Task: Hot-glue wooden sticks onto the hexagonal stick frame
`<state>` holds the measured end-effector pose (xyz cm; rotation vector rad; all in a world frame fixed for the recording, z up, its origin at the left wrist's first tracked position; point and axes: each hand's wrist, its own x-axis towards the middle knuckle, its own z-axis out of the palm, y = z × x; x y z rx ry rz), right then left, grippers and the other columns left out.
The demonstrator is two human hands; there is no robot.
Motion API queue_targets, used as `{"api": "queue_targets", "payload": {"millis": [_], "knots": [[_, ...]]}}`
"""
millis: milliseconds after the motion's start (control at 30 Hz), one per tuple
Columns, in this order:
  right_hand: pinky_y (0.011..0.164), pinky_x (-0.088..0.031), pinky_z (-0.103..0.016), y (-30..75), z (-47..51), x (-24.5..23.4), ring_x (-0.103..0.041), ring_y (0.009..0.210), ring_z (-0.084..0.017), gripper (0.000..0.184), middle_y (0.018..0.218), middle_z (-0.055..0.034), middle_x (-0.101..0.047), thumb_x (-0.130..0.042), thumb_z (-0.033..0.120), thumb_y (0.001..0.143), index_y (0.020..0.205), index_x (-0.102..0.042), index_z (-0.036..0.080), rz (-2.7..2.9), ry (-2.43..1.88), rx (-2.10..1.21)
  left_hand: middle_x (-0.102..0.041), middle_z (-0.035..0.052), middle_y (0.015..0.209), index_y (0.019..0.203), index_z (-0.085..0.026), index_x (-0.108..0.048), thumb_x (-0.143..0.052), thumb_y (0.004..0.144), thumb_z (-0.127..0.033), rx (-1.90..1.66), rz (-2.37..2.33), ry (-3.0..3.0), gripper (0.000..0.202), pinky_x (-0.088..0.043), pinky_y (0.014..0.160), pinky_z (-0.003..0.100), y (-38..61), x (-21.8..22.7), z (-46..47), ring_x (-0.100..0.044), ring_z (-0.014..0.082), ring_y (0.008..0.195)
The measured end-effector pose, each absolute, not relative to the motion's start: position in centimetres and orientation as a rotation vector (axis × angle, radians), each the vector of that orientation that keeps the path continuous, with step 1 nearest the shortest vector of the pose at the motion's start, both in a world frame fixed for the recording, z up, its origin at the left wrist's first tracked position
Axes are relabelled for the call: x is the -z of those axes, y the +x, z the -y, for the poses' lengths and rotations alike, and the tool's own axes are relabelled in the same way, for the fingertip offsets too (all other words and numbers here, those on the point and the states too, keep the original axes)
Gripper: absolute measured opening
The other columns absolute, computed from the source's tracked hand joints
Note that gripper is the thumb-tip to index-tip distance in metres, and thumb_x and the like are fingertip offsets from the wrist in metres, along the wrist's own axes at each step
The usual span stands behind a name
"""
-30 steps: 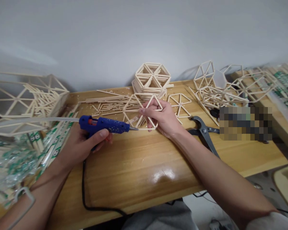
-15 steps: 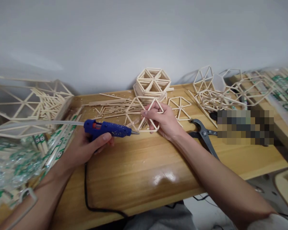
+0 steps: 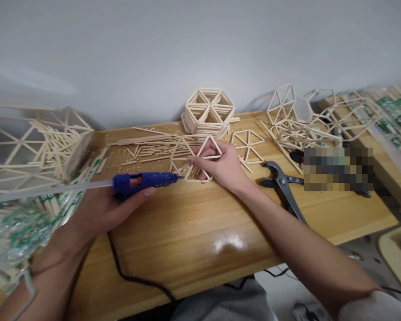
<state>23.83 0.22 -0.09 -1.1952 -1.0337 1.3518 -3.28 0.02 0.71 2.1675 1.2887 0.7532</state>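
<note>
Glue gun (image 3: 142, 182), blue, lies level in our left hand (image 3: 102, 207), fingers wrapped shut round its grip, a clear glue stick trailing off to the left so the nozzle can point right at a joint. Its tip meets the stick frame (image 3: 200, 158), a triangle-braced piece tilted up off the surface (image 3: 194, 232) by our right hand (image 3: 220, 167), which pinches it closed, seemingly to steady the joint. Further right lie black cutters (image 3: 282, 185).
</note>
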Motion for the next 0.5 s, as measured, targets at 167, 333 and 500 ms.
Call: {"api": "queue_targets", "payload": {"millis": [167,333,500], "knots": [[0.039,-0.052,-0.025,23.7,0.0,0.5,-0.061,0.045,-0.015,0.034,0.063,0.0016,-0.069,-0.096,0.035,0.066,0.074,-0.066,0.021,1.074,-1.198,-1.307,-0.054,-0.0065,0.057,0.075,-0.026,-0.066,-0.077,0.087,-0.044,-0.72,-1.202,2.374,0.024,-0.033,0.05,0.026,-3.3,-0.7,0.0,-0.047,0.0124,0.051],[0.039,-0.051,-0.026,23.7,0.2,0.6,-0.062,0.045,-0.016,0.033,0.061,0.0016,-0.067,-0.095,0.036,0.068,0.075,-0.066,0.021,1.103,-1.207,-1.298,-0.057,-0.0069,0.061,0.076,-0.026,-0.06,-0.076,0.089,-0.039,-0.779,-1.068,2.423,0.025,-0.033,0.05,0.026,-2.7,-1.3,0.2,-0.048,0.0109,0.05],[0.039,-0.05,-0.025,23.6,0.3,0.6,-0.06,0.044,-0.015,0.032,0.062,0.0015,-0.067,-0.094,0.037,0.07,0.076,-0.066,0.021,1.113,-1.212,-1.281,-0.052,-0.0069,0.06,0.076,-0.026,-0.057,-0.073,0.092,-0.039,-0.733,-1.028,2.526,0.027,-0.03,0.048,0.025,-2.2,-1.5,0.5,-0.047,0.0106,0.049]]}}
